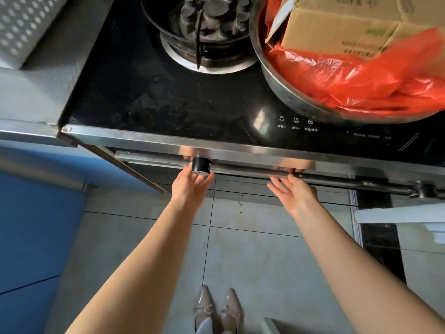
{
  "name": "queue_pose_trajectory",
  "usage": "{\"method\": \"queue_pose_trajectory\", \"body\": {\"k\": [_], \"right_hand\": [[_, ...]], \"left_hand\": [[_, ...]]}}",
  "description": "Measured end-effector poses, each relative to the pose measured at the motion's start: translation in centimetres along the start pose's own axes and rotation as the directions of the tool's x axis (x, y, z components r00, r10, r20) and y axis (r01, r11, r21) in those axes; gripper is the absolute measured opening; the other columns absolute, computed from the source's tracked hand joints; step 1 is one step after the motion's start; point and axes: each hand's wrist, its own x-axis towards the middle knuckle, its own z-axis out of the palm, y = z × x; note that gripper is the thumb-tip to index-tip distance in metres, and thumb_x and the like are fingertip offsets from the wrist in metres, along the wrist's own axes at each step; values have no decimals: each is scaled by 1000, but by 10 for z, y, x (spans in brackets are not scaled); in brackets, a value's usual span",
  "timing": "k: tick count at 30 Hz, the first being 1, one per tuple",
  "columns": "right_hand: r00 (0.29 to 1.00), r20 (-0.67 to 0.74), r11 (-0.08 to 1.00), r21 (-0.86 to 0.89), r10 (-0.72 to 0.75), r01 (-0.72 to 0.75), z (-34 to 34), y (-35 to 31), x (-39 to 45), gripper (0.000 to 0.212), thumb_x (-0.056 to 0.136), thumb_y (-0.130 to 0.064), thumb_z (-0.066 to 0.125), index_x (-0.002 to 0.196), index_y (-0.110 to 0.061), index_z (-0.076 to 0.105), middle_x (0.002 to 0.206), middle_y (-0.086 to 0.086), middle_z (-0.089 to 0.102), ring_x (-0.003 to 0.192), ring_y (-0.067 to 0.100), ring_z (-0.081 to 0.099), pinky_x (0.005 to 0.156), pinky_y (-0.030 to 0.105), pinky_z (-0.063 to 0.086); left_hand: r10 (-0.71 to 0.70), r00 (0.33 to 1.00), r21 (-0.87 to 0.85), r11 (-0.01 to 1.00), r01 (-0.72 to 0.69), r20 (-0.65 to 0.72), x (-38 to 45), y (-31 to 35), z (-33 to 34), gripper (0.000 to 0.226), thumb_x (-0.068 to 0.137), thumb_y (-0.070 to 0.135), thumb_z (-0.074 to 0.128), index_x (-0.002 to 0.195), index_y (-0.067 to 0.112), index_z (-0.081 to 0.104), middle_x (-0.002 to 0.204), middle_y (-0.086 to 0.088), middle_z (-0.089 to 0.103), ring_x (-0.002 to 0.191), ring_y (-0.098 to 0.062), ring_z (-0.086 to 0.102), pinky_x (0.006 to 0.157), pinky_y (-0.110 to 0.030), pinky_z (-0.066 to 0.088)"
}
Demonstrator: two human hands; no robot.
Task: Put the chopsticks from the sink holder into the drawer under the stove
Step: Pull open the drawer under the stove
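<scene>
Shoes, open hands, knob, basin

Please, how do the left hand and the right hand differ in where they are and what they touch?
The left hand is by the black round knob, fingers beside it; the right hand is further right, fingertips at the long dark metal handle bar. Neither holds chopsticks. Both are open, palm up, under the steel stove edge.

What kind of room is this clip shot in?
Most likely a home kitchen: a black glass stove top with a gas burner, a steel basin on it, and a tiled floor below.
</scene>
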Motion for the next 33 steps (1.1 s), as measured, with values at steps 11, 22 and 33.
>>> {"method": "queue_pose_trajectory", "body": {"k": [11,22,33], "right_hand": [[995,-16,995,8,100,-100,-22,12,-14,32,98,-2,41,130,1,43,137,18,47,116,45,55,98,63,40],[994,-59,996,-9,91,-91,-51,37,-45,35,97,0,43,131,6,40,136,22,47,115,46,55,89,49,47],[985,-88,988,-25,150,-153,-83,60,-73,9,97,1,41,92,1,48,136,23,48,117,46,54,98,51,45]], "left_hand": [[98,995,34,994,-99,37,-12,-20,-23,29,95,5,56,71,12,41,90,-15,58,89,-27,61,72,-47,62],[105,990,100,990,-96,-90,-46,-33,-51,31,94,1,56,72,12,38,85,-13,58,88,-32,62,79,-48,59],[115,981,160,983,-90,-155,-80,-46,-88,25,94,4,58,76,10,42,83,-15,57,82,-25,60,72,-38,62]]}}
